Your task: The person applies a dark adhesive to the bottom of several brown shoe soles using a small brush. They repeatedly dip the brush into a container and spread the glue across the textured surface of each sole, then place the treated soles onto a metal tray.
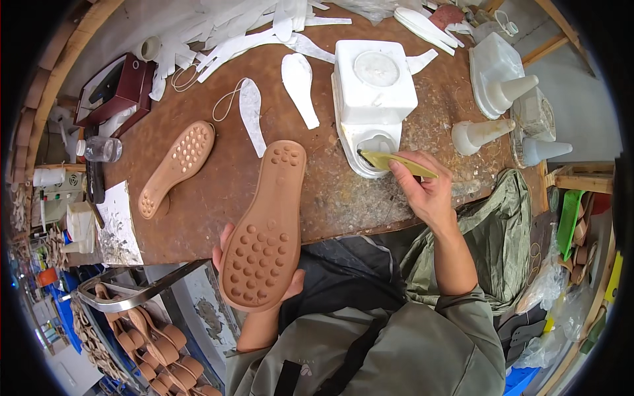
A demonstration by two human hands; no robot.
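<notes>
My left hand (294, 286) is wrapped round a tan shoe sole (267, 204), held in front of me with its dimpled face up and its wider end towards me. Most of the fingers are hidden beneath it. In my right hand (428, 191) is a flat yellow-green brush (398, 162), gripped between thumb and fingers. Its dark tip sits at the round mouth of a white plastic glue pot (376, 86) on the bench. A second tan sole (177, 166) lies on the bench to the left, apart from both hands.
White insole-shaped pieces (298, 89) lie across the brown workbench (198, 231), with a heap of white strips behind. White cone-spouted bottles (482, 134) stand at the right. A dark red box (115, 92) and clear jar (100, 150) are at the left. Heeled tan soles (155, 340) fill a lower-left rack.
</notes>
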